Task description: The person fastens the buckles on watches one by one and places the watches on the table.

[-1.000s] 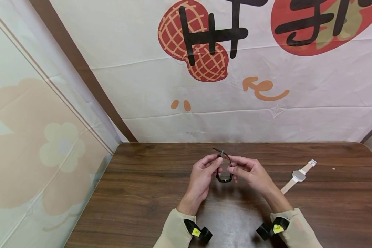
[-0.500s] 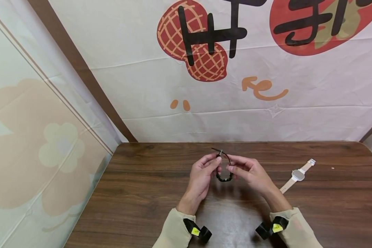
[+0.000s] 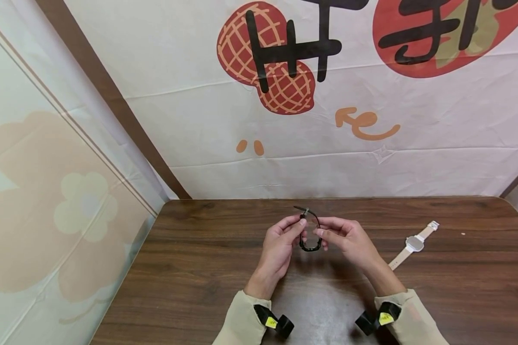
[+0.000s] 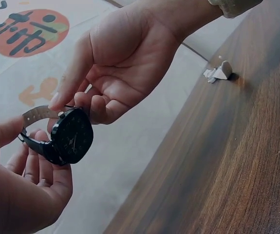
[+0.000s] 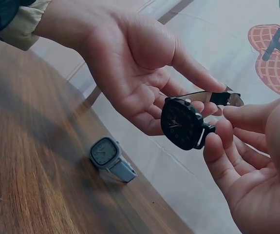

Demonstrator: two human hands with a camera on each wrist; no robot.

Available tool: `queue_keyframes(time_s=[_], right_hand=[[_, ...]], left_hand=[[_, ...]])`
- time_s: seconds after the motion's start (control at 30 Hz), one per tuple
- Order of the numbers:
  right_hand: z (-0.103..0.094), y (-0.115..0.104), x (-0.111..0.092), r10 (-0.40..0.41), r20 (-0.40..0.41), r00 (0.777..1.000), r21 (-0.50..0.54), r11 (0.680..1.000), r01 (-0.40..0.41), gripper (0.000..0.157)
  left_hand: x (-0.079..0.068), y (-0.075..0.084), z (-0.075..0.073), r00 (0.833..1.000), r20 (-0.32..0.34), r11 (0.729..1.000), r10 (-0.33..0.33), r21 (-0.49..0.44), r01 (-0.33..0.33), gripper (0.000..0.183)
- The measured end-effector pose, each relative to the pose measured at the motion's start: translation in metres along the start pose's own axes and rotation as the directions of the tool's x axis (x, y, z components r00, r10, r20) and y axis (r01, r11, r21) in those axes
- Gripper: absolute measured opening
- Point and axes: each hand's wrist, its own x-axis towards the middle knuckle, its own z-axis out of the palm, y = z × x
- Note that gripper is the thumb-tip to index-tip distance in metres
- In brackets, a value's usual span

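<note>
Both hands hold a black wristwatch (image 3: 311, 248) above the table, its strap curved into a loop with the case at the bottom. On one side of the loop, my left hand (image 3: 278, 247) pinches the strap between thumb and fingers. Opposite it, my right hand (image 3: 349, 242) pinches the other side. The dark squarish face (image 4: 72, 136) shows in the left wrist view. A buckle (image 5: 234, 100) appears beside the left thumb in the right wrist view. Fingers hide parts of the strap.
A white watch with a pale strap (image 3: 415, 243) lies on the brown wooden table (image 3: 190, 287) to the right. In the right wrist view, another squarish grey watch (image 5: 104, 152) sits on the table beneath the left hand. A printed cloth (image 3: 177, 120) hangs behind.
</note>
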Motion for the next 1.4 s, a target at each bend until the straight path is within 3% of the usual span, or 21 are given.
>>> queue_keyframes(time_s=[0.37, 0.83, 1.17, 1.4], right_hand=[[0.002, 0.003, 0.0008, -0.052, 0.028, 0.998, 0.022, 0.998, 0.052, 0.029], [-0.0001, 0.0001, 0.0002, -0.057, 0.019, 0.998, -0.02, 0.998, 0.058, 0.028], [0.0022, 0.0015, -0.0013, -0.08, 0.004, 0.997, 0.136, 0.988, 0.079, 0.034], [0.0042, -0.0052, -0.0024, -0.021, -0.015, 1.0, 0.144, 0.989, 0.023, 0.033]], left_hand=[[-0.0002, -0.0003, -0.0003, 1.0, -0.003, 1.0, 0.005, 0.026, -0.005, 0.02], [-0.0005, -0.0019, -0.0001, 0.998, 0.067, 0.999, 0.018, 0.041, -0.021, 0.026], [-0.0004, -0.0041, -0.0014, 0.997, 0.071, 0.995, 0.034, 0.088, -0.04, 0.027], [0.0002, -0.0031, -0.0008, 0.998, 0.059, 0.998, 0.029, 0.053, -0.032, 0.029]])
